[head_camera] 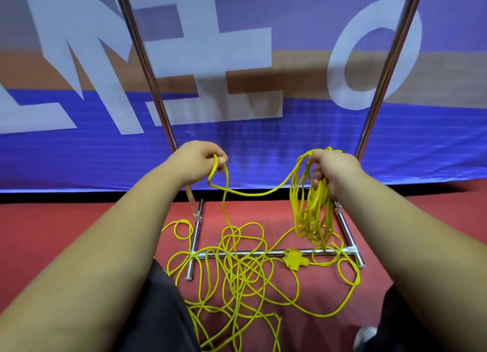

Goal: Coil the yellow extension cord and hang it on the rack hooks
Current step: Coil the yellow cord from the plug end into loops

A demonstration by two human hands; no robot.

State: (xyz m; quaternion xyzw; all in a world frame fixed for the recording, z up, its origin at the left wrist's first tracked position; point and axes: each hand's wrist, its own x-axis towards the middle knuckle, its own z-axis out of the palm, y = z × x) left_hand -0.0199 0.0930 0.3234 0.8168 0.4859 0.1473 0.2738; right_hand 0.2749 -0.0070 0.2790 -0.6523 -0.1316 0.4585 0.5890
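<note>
1. Left hand (196, 159), raised before the left upright (147, 69) of the steel rack (193, 235) and a blue banner (263, 146), fingers curled closed around a single strand of the yellow extension cord (237, 270).
2. From that grip, one short length drooping in a shallow sag across to the other fist, a second strand dropping straight down to the red floor (52, 233).
3. Below and between the forearms, the greater part of the cord loose in a tangle of overlapping loops, sprawled across the rack's base bar (271, 252) and on toward the near edge of the floor.
4. Just right of the tangle, at the base bar, the cord's yellow socket block (292, 259), lying flat.
5. Right hand (333, 169), level with the left and near the right upright (388, 69), fingers wrapped tight round the top of a bundle of gathered loops (312, 214) hanging toward the floor.
6. Judged thin, light and limp, with a little spring: apt to twist, to snag on the base bar and to spill from a slack grip. Best held much as here, with the bundle clamped at its top in the right fist and the free strand fed through the left, drawn off the top of the tangle rather than yanked from beneath. Socket block the one rigid, weightier part, likely to swing once lifted.
7. Coiling only partly done, by the look of the floor; hanging not yet begun, rack hooks out of view.
</note>
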